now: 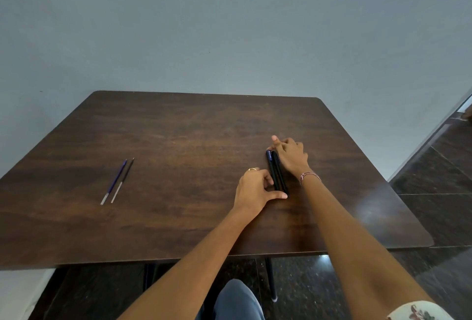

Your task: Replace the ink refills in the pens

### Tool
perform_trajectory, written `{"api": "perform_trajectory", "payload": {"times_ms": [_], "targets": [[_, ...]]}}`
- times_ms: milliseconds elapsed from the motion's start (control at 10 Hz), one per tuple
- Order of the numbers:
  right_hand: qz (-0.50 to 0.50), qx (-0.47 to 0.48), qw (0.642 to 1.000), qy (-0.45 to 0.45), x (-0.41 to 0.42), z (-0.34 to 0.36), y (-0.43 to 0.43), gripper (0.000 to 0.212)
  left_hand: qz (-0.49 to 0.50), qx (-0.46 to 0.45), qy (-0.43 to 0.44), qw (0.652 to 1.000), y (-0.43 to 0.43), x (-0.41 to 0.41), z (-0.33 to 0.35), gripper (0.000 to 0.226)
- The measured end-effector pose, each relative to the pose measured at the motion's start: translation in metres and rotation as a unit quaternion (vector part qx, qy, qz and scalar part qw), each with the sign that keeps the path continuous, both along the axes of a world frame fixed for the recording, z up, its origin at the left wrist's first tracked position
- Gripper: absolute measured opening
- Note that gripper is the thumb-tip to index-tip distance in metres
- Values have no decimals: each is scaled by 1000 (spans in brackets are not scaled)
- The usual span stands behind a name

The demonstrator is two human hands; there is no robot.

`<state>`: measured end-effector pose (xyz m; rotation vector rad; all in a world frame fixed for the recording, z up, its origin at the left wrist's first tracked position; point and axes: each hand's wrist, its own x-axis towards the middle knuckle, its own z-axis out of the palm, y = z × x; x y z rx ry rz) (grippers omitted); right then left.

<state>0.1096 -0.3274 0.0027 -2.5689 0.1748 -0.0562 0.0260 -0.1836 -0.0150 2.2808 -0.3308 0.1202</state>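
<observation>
Two dark pens point(277, 172) lie side by side on the right part of the brown table point(178, 140); the left one has a blue end. My left hand point(252, 189) rests at their near end, thumb against the tips and fingers touching their left side. My right hand point(291, 156) lies against their right side with fingers curled over the far end. Whether either hand grips the pens or only touches them is unclear. Two thin ink refills, one blue point(114, 182) and one black point(123, 180), lie parallel on the table's left part, far from both hands.
A grey wall rises behind the table. Dark tiled floor point(439, 166) shows to the right and below the near edge. A table leg point(271, 278) and my knee point(237, 299) are under the front edge.
</observation>
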Motion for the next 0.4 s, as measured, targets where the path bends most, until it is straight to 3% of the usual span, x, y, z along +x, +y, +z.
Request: {"api": "perform_trajectory", "payload": {"times_ms": [200,300,400], "targets": [[-1,13,1000,-12,-5,6,1,61,-7,25,23,999,4,0,8,45],[1,15,999,-48,-9,12,6,59,-6,39,25,999,9,0,17,46],[9,-3,992,-126,-13,21,24,54,23,73,-32,997,19,-1,24,45]]}}
